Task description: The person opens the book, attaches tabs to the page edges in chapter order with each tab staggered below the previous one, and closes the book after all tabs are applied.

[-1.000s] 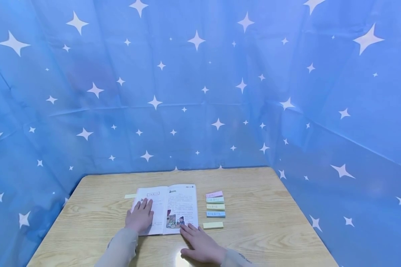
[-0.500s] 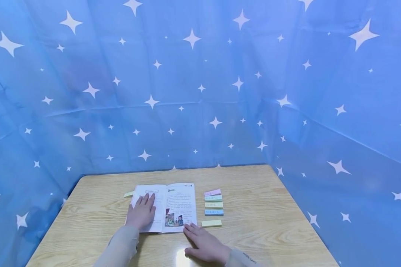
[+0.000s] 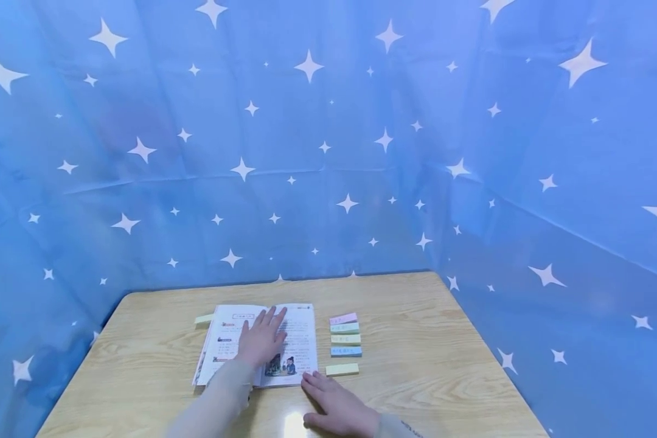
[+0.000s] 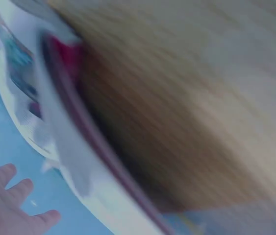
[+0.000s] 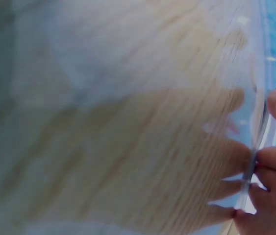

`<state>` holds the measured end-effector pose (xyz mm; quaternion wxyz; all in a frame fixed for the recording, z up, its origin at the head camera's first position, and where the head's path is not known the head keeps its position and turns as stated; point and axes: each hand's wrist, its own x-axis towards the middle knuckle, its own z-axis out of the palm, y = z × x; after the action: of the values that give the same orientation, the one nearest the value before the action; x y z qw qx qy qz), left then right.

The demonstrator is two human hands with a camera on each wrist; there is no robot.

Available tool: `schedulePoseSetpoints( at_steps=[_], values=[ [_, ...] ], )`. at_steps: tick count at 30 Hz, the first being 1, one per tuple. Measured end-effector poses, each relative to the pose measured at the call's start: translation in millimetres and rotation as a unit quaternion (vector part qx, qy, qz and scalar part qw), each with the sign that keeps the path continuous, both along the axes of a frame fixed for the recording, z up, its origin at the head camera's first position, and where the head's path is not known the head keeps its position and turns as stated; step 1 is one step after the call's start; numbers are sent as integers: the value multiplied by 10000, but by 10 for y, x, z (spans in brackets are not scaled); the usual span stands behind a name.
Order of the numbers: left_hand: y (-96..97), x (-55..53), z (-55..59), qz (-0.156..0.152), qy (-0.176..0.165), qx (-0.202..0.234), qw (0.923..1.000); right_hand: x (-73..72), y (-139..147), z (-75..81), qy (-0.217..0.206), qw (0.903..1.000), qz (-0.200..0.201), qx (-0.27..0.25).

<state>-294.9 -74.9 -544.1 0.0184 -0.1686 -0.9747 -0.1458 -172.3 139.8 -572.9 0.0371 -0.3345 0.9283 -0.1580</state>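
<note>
From the head view, we see the book (image 3: 300,333) lying open on the bench (image 3: 427,353), the left hand (image 3: 261,344) over its inner fold, fingers straight and apart, gripping nothing; the right hand (image 3: 337,404) lies flat, fingers extended to the lower right corner. We expect a light, floppy thing, its thin pages easy to crease, so we would lift a leaf by its outer edge and steady the rest near the fold. The left sleeve (image 3: 218,392) gets in the way below. Paper strips (image 3: 345,339) and a yellow pad (image 3: 342,369) lie just to the right, a pale slip (image 3: 203,319) by the left edge. From the left wrist, the page edges look curved and blurred; from the right wrist, we cannot tell what the fingers press.
</note>
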Motion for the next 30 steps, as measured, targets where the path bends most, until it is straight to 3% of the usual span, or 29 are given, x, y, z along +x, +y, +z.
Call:
schedulePoseSetpoints(
  at_steps=[10, 20, 30],
  values=[
    [569, -58, -161, -865, 59, -134, 9961, 10, 40, -19, -89, 9997, 168, -170],
    [812, -148, -372, -1050, 8, -562, 9929, -35, 66, -33, -91, 9991, 325, -243],
    [961, -251, -353, -925, -36, -727, 9930, -72, 71, -64, 76, 9992, 350, -160]
  ],
)
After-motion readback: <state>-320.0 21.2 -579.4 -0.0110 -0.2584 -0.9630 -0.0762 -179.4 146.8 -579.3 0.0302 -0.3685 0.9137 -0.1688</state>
